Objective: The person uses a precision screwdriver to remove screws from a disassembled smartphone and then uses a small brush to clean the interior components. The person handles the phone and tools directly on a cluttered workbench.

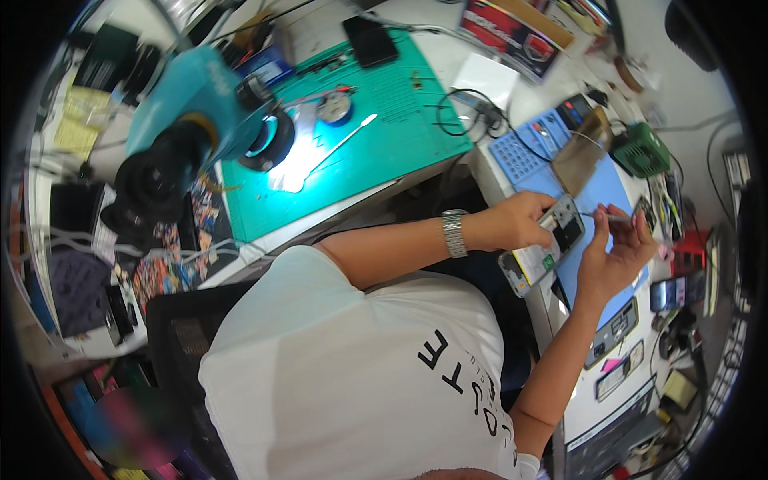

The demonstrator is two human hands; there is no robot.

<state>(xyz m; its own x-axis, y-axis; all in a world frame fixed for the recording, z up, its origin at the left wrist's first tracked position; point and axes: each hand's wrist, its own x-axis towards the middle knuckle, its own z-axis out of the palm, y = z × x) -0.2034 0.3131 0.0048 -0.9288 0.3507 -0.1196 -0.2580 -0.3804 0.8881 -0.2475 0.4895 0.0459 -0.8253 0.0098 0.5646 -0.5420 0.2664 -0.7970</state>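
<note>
The compartmented mat (604,190) is blue, the microscope (180,108) teal.

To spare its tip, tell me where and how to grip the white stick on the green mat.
I'd pinch the white stick mid-shaft, from the right: it is slim and slants, wider tip at its far right end, and the teal microscope stands on its left.

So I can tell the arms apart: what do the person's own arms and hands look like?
The short sleeves are white. The left hand is gloveless, with a silver metal-link band at its wrist. The right hand is gloveless too, its wrist bare.
</note>
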